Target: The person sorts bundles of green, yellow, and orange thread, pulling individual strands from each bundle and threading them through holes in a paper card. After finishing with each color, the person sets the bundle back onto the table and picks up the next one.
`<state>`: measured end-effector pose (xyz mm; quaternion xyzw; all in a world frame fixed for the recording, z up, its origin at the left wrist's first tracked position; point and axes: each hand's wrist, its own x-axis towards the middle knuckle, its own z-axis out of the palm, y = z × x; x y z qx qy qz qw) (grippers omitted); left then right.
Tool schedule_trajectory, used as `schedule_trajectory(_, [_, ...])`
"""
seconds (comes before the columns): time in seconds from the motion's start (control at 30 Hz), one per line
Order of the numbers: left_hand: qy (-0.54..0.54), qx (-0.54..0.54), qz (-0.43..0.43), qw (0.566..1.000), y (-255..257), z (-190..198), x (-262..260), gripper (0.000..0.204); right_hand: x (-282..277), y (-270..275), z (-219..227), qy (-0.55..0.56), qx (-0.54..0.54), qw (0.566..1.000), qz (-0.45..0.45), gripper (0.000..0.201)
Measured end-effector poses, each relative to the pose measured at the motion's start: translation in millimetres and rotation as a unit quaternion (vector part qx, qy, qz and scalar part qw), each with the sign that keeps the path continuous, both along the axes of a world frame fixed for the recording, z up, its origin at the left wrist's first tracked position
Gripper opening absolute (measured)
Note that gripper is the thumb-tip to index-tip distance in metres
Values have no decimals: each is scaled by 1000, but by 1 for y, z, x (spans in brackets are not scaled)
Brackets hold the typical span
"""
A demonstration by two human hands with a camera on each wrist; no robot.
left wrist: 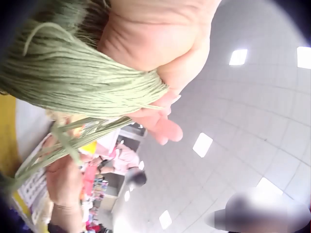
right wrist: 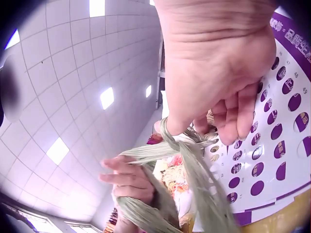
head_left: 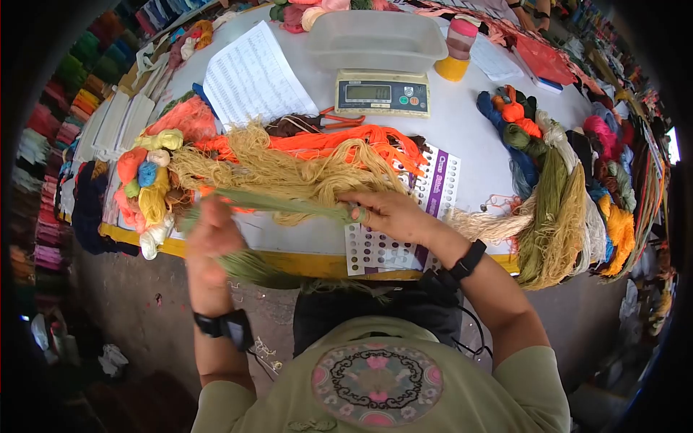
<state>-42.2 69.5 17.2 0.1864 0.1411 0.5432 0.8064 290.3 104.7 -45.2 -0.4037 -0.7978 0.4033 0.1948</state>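
Observation:
A skein of olive-green yarn (head_left: pixel 281 204) stretches taut between both hands above the table's front edge. My left hand (head_left: pixel 209 225) grips its thick end, and the rest of the bundle (head_left: pixel 253 268) hangs below that hand. In the left wrist view the green strands (left wrist: pixel 73 80) cross the palm of the left hand (left wrist: pixel 160 124). My right hand (head_left: pixel 359 212) pinches the other end over a purple-and-white colour card (head_left: pixel 435 191). The right wrist view shows the right hand (right wrist: pixel 228 124) holding a knotted turn of the green yarn (right wrist: pixel 187 153), with the card (right wrist: pixel 286 126) behind.
Tan yarn (head_left: pixel 289 173) and orange yarn (head_left: pixel 346 141) lie tangled behind the hands. A digital scale (head_left: pixel 382 94) carries a plastic tub (head_left: pixel 375 40), with a printed sheet (head_left: pixel 253 76) to its left. Mixed skeins (head_left: pixel 570 209) pile up at the right, small yarn balls (head_left: pixel 148 180) at the left.

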Motion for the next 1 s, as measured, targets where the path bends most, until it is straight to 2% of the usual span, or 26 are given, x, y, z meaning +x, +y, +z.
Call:
schedule_trajectory(0.03, [-54, -7, -8, 999, 2, 11, -16, 15, -1, -1, 4, -31, -22, 999, -9, 55])
schedule_trajectory(0.07, [-52, -7, -5, 999, 10, 15, -35, 15, -2, -2, 7, -29, -22, 999, -6, 55])
schedule_trajectory(0.1, [27, -47, 173, 983, 19, 19, -52, 17, -3, -5, 11, -28, -10, 999, -28, 50])
schedule_trajectory(0.13, [105, -85, 343, 930, 23, 21, -60, 19, -3, -8, 12, -25, 2, 998, -52, 45])
schedule_trajectory(0.17, [106, -84, 344, 929, 23, 17, -56, 19, -4, -12, 9, -23, 2, 998, -52, 45])
schedule_trajectory(0.2, [220, -70, 473, 850, 24, 10, -42, 21, -5, -17, 5, -2, 8, 998, -69, 42])
schedule_trajectory(0.23, [324, -50, 585, 742, 26, 6, -26, 24, -6, -17, 2, 21, 16, 996, -88, 39])
schedule_trajectory(0.27, [363, -15, 562, 743, 20, 6, 9, 26, -6, -15, 0, 22, 18, 995, -93, 39])
schedule_trajectory(0.3, [421, 93, 474, 768, 8, 3, 37, 23, -7, -16, -2, 27, 42, 994, -100, 37])
schedule_trajectory(0.33, [456, 77, 390, 796, 1, -7, 63, 14, -8, -16, -5, 31, 68, 992, -104, 36])
schedule_trajectory(0.37, [534, 157, 298, 776, -8, -14, 86, 6, -8, -14, -9, 32, 78, 991, -101, 40])
schedule_trajectory(0.4, [621, 216, 218, 721, -7, -19, 104, 7, -9, -14, -8, 28, 82, 991, -99, 40])
schedule_trajectory(0.43, [678, 323, 195, 631, -3, -33, 114, 10, -10, -15, -6, 29, 88, 990, -105, 41])
schedule_trajectory(0.47, [675, 325, 198, 632, 0, -40, 122, 10, -11, -15, -4, 31, 95, 989, -113, 42])
schedule_trajectory(0.53, [748, 383, 152, 521, 3, -49, 132, 13, -11, -14, -5, 25, 109, 988, -109, 44])
schedule_trajectory(0.57, [795, 355, 83, 485, 4, -42, 133, 15, -11, -14, -4, 21, 120, 987, -106, 47])
schedule_trajectory(0.6, [795, 356, 81, 485, 6, -37, 133, 15, -10, -15, -2, 21, 119, 987, -108, 47])
schedule_trajectory(0.67, [849, 360, -7, 388, 14, -29, 132, 18, -12, -15, 2, -33, 143, 986, -86, 39])
schedule_trajectory(0.7, [850, 360, -9, 385, 20, -38, 126, 18, -13, -14, -1, -30, 142, 986, -87, 39])
schedule_trajectory(0.73, [769, 202, -81, 600, 29, -55, 116, 19, -14, -12, -5, -30, 168, 980, -100, 31])
schedule_trajectory(0.77, [626, 25, -147, 765, 32, -58, 112, 21, -17, -11, -5, -31, 193, 974, -115, 23])
schedule_trajectory(0.87, [630, 66, -146, 760, 33, -58, 106, 22, -23, -7, 1, -86, 124, 977, -151, 9])
schedule_trajectory(0.9, [632, 66, -149, 758, 32, -54, 103, 22, -24, -6, -4, -71, 146, 974, -161, 6])
schedule_trajectory(0.93, [728, 213, -81, 647, 29, -49, 97, 21, -24, -5, -4, -69, 143, 974, -163, 6])
schedule_trajectory(0.97, [788, 351, -11, 506, 27, -45, 89, 20, -24, -5, -2, -73, 127, 976, -163, 6])
schedule_trajectory(1.0, [789, 351, -14, 504, 24, -41, 79, 20, -24, -4, -2, -76, 111, 977, -163, 6])
